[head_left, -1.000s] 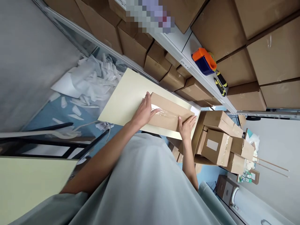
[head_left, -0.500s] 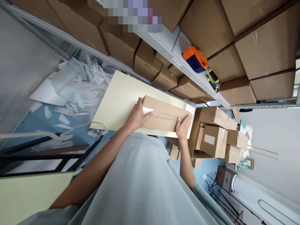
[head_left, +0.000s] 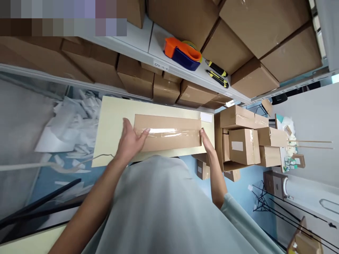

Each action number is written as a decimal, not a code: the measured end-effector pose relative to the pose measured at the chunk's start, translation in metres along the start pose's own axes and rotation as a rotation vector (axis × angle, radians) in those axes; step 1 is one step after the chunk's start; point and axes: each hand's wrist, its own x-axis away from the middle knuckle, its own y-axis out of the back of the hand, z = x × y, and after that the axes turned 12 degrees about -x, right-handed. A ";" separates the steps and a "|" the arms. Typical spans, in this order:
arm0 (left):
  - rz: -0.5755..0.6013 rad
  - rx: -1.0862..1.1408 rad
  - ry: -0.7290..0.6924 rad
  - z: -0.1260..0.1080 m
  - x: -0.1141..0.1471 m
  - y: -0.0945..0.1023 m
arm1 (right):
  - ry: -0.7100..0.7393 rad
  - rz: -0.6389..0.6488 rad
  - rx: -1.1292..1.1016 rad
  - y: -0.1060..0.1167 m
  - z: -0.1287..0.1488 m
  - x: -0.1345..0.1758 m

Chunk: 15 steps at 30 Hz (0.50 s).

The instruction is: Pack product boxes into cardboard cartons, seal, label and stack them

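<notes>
A long cardboard box (head_left: pixel 169 143) with clear tape along its upper face lies on the pale yellow tabletop (head_left: pixel 113 109), roughly parallel to its long edge. My left hand (head_left: pixel 130 140) presses the box's left end, the thumb reaching over the taped face and the fingers along the end. Against the right end rests my right hand (head_left: pixel 208 141), its fingertips at the edge and the rest of the fingers partly hidden. Between them the two hands hold the box. A white label (head_left: pixel 206 117) lies on the tabletop near its far right corner.
Above the table runs a shelf holding an orange and blue tape dispenser (head_left: pixel 182 53), yellow-black utility knives (head_left: pixel 217 78) and cardboard cartons (head_left: pixel 262 77). Stacked boxes (head_left: pixel 242 146) stand to the right. White paper scraps (head_left: pixel 76 123) heap on the left, near a pale cord (head_left: pixel 60 166).
My view has turned, so the table and box now look nearly level. My right hand has moved from the box's upper face to its right end. My left hand stays at the left end.
</notes>
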 end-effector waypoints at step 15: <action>0.326 -0.295 -0.571 -0.131 0.047 -0.092 | 0.030 0.084 0.009 -0.012 -0.018 -0.018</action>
